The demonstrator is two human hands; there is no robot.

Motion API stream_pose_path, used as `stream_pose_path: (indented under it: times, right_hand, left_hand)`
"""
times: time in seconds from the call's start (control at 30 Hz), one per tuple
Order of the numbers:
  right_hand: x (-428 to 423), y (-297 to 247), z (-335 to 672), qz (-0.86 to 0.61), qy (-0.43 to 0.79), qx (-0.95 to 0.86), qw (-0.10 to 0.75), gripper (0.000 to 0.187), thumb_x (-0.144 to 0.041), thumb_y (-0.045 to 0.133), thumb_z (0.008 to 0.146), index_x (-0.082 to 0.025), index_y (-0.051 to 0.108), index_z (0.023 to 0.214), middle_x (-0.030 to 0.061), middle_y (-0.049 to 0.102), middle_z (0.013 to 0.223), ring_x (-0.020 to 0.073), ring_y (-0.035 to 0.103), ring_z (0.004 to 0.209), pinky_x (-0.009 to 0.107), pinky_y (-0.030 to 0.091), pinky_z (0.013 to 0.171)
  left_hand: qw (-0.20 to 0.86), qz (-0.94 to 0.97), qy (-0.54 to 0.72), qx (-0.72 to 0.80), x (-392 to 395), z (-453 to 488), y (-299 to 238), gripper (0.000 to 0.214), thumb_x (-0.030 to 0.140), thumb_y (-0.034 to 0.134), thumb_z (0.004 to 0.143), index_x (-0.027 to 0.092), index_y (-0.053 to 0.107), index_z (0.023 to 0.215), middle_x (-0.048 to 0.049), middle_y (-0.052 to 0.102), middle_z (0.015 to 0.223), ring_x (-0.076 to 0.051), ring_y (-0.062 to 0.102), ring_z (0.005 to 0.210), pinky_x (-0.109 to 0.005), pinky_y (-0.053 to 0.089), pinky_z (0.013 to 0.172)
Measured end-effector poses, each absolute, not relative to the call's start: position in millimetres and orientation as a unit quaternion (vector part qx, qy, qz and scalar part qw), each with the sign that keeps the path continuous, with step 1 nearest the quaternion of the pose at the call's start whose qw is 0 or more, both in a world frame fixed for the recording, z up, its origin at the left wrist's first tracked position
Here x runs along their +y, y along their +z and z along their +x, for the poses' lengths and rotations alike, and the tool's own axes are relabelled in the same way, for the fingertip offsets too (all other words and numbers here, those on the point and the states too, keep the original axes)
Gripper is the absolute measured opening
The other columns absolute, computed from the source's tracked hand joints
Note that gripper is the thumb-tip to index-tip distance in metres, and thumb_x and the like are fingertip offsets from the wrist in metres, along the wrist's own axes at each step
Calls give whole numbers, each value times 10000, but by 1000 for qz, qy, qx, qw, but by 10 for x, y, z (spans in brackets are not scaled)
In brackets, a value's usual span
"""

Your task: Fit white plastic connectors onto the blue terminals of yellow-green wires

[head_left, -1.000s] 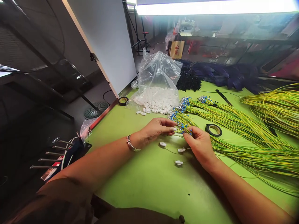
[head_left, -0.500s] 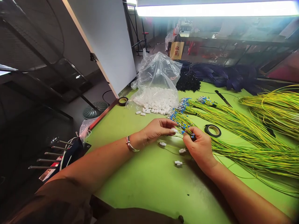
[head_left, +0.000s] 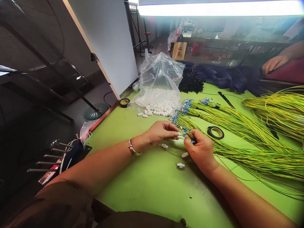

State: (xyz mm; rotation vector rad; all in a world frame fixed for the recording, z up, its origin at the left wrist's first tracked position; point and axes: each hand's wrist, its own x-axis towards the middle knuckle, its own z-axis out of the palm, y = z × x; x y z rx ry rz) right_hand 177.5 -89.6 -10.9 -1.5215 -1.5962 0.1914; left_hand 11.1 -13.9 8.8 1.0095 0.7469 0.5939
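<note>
Both hands meet fingertip to fingertip: left hand (head_left: 159, 132) pinching a white connector (head_left: 180, 134), right hand (head_left: 200, 148) gripping a blue-tipped wire (head_left: 190, 134) lying rightward.

Counts observed: two tape rolls, one (head_left: 215, 132) beside the wire bundles and one (head_left: 124, 102) at the table edge. Three white connectors (head_left: 164, 146) (head_left: 184, 155) (head_left: 180, 165) lie singly on wires near the hands. One clear plastic bag (head_left: 160, 80). Loose white connectors (head_left: 155, 111) and yellow-green wires (head_left: 239, 126) are too numerous to count.
</note>
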Motion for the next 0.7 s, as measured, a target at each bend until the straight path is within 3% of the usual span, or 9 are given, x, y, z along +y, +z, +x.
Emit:
stream_pose_path:
  times: [0.2,0.53,0.7]
  right_hand:
    - [-889,-115,1776,-610,147,-632,455,35,-211,565,738,-192,568,709,-43,506,569,96,380,490,232,323,476]
    - [-894,-132,1756,-609,152,-624,464,59,-241,577,743,-194,579,707,-38,517,557,102,398,495,239,344,493]
    - [-911,-91,1759,-622,234,-576,477,124,-287,592,753,-185,569,687,-43,471,533,96,359,477,245,325,469]
  left_hand:
    - [751,461,312,357,-159,128,69,303,225,852,537,92,635,702,-24,670,638,-120,650,614,-256,514,678]
    - [768,429,319,353,-189,155,29,362,265,876,481,92,611,656,-13,647,602,-124,645,605,-261,505,674]
    - [750,456,331,346,-203,158,61,298,230,848,538,94,625,681,-21,662,631,-118,644,633,-266,497,712]
